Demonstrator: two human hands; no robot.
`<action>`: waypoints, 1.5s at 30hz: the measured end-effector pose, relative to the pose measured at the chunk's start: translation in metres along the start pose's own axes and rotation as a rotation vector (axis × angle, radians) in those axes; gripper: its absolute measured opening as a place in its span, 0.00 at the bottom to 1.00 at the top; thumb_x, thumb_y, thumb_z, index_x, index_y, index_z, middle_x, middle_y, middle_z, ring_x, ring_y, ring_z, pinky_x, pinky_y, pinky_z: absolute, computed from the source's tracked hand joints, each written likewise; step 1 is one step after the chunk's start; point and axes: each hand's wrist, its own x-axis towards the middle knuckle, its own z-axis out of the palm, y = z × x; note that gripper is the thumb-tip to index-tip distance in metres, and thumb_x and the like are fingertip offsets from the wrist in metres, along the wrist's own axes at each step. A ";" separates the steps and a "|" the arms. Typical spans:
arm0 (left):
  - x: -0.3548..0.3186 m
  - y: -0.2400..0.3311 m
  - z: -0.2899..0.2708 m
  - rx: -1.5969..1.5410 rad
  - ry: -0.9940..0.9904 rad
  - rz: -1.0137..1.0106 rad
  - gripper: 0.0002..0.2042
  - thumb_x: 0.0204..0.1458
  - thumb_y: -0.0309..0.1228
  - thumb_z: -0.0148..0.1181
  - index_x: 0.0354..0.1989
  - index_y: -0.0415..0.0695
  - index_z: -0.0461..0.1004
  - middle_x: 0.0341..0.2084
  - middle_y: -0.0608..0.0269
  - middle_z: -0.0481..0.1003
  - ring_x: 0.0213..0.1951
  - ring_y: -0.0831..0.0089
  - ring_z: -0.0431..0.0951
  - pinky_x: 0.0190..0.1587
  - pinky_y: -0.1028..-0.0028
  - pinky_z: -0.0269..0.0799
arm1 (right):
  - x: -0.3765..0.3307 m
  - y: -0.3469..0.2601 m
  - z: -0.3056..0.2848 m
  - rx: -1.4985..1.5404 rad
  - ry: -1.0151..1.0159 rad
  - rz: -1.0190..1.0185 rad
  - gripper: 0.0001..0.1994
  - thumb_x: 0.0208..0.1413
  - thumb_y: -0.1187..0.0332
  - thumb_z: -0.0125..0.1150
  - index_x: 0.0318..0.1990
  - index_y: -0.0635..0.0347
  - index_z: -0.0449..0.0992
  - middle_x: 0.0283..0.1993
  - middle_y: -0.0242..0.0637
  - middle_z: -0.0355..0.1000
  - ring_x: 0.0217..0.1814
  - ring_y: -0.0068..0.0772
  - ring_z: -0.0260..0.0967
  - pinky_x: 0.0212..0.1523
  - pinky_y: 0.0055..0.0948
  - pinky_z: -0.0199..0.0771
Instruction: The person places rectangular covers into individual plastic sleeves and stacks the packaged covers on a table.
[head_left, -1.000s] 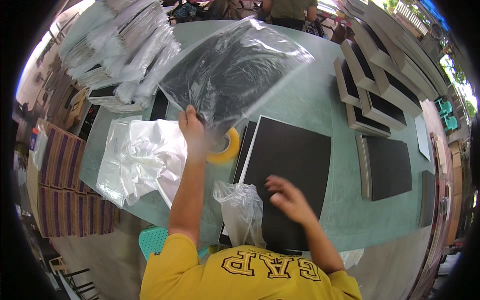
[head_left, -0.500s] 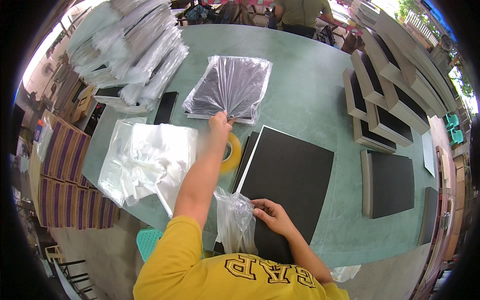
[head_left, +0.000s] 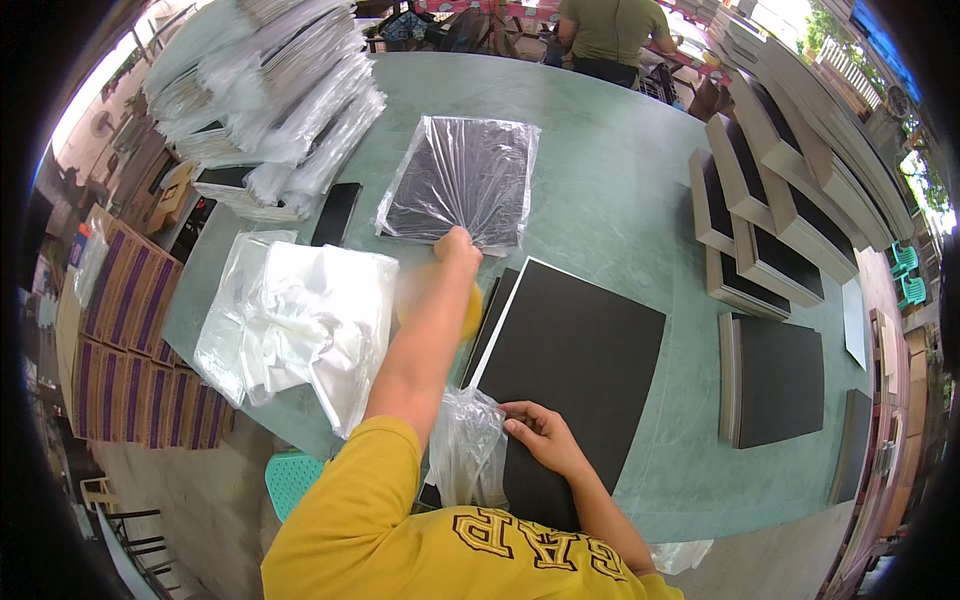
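A black board in a clear plastic bag (head_left: 465, 170) lies flat on the table, its film creased in lines that fan out from the near edge. At that edge my left hand (head_left: 458, 246) is closed on the gathered film. Closer to me, my right hand (head_left: 542, 436) pinches the edge of a crumpled clear plastic bag (head_left: 468, 450), its fingertips partly hidden. Beneath this hand lies a large black board (head_left: 580, 350) with a white edge. My left forearm partly covers a roll of yellow tape (head_left: 471, 312).
A pile of clear plastic bags (head_left: 325, 310) lies left of my forearm, with a dark flat phone-like object (head_left: 337, 214) beyond it. Tall bagged stacks (head_left: 270, 110) stand far left. Black-topped board stacks (head_left: 760, 230) line the right side of the green table (head_left: 610, 180).
My left hand has shifted slightly right along the near edge of the bagged board, which now lies straighter. The right hand stays on the crumpled bag. The whole view has shifted a little.
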 end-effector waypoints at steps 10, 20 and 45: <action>-0.015 0.024 0.006 0.285 0.088 -0.010 0.18 0.39 0.32 0.57 0.41 0.43 0.68 0.42 0.50 0.68 0.44 0.59 0.69 0.44 0.68 0.65 | -0.002 0.001 0.002 -0.097 0.007 -0.042 0.18 0.52 0.60 0.52 0.44 0.65 0.68 0.36 0.31 0.68 0.38 0.19 0.62 0.42 0.20 0.62; -0.138 0.100 -0.159 0.943 -0.953 0.645 0.14 0.48 0.34 0.53 0.39 0.37 0.69 0.27 0.66 0.69 0.30 0.80 0.69 0.37 0.79 0.65 | -0.011 0.009 0.035 -0.439 0.058 0.110 0.11 0.45 0.70 0.59 0.33 0.66 0.67 0.28 0.29 0.67 0.30 0.16 0.62 0.30 0.18 0.63; -0.230 -0.025 -0.208 1.208 -1.204 1.506 0.21 0.47 0.39 0.52 0.48 0.42 0.61 0.44 0.48 0.64 0.48 0.58 0.63 0.49 0.64 0.56 | -0.118 0.020 -0.025 0.200 0.665 -0.167 0.08 0.42 0.72 0.62 0.27 0.61 0.67 0.26 0.28 0.67 0.29 0.16 0.63 0.30 0.18 0.64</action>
